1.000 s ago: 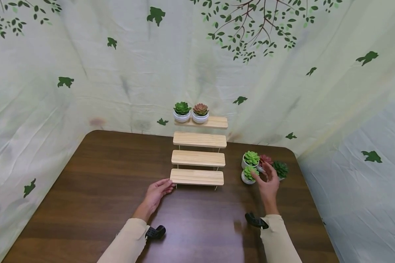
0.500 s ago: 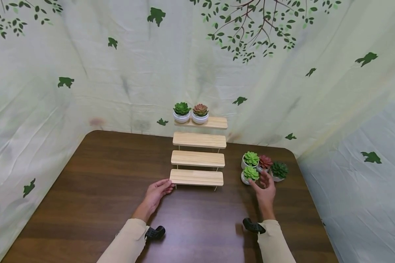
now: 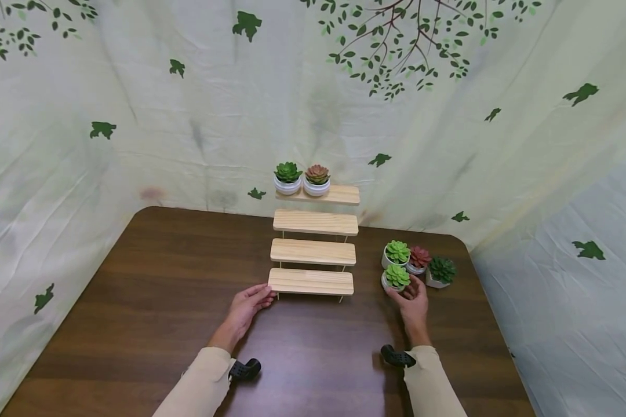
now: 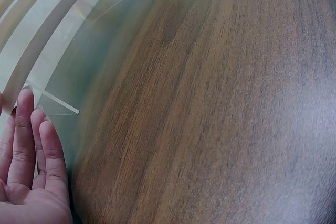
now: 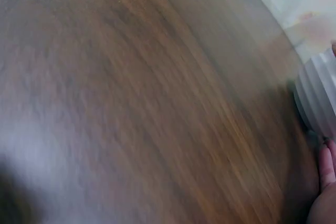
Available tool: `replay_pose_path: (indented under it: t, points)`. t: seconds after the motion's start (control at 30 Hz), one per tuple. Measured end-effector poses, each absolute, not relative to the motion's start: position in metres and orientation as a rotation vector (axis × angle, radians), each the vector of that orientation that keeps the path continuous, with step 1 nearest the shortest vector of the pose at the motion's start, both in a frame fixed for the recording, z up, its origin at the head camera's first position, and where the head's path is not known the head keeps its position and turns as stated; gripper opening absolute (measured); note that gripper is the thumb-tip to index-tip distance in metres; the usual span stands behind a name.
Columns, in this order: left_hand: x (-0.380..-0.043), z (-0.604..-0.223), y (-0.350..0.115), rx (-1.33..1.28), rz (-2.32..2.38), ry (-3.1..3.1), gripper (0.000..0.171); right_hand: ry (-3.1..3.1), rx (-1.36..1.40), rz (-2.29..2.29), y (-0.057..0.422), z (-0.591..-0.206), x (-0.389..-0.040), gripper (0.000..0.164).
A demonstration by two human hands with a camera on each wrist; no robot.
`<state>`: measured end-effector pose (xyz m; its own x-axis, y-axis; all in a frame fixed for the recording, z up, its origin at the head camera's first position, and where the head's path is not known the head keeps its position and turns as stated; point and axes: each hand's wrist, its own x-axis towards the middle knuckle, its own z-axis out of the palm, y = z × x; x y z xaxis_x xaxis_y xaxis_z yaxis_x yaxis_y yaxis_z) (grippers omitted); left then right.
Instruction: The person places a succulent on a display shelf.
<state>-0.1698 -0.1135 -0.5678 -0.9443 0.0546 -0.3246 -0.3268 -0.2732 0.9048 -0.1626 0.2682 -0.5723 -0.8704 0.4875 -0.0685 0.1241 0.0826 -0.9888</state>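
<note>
A stepped wooden display shelf (image 3: 313,251) stands at the table's middle back. My left hand (image 3: 247,308) pinches the left end of its lowest board (image 3: 310,281); in the left wrist view the fingers (image 4: 22,150) reach below that board beside a clear support. On the right, my right hand (image 3: 412,304) grips the pot of the front light-green succulent (image 3: 397,276), thumb in front and fingers behind. The ribbed white pot (image 5: 319,95) shows at the edge of the right wrist view. Close by stand another light-green succulent (image 3: 397,252), a red one (image 3: 419,258) and a dark-green one (image 3: 441,271).
On the top board sit a green succulent (image 3: 288,177) and a pinkish one (image 3: 317,179), both in white pots. The brown wooden table (image 3: 162,278) has a leaf-printed cloth (image 3: 203,116) hanging behind it and at the sides.
My right hand has come left and toward me from above the plant group, and its fingers have closed round the front light-green succulent's pot. My left hand stays at the lowest board.
</note>
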Motion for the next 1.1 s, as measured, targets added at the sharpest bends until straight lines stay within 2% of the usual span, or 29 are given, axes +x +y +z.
replay_pose_path:
  t: [0.37,0.63,1.1]
  points:
    - [-0.17,-0.567,-0.115,-0.347,2.305,1.704,0.033,-2.089,-0.655,1.808,0.256,-0.572,-0.173,0.075]
    - [-0.169,-0.567,-0.113,-0.308,2.328,1.71,0.026,-2.135,-0.688,1.772,0.257,-0.574,-0.171,0.069]
    - [-0.169,-0.566,-0.115,-0.318,2.328,1.698,0.027,-2.172,-0.681,1.757,0.26,-0.578,-0.17,0.066]
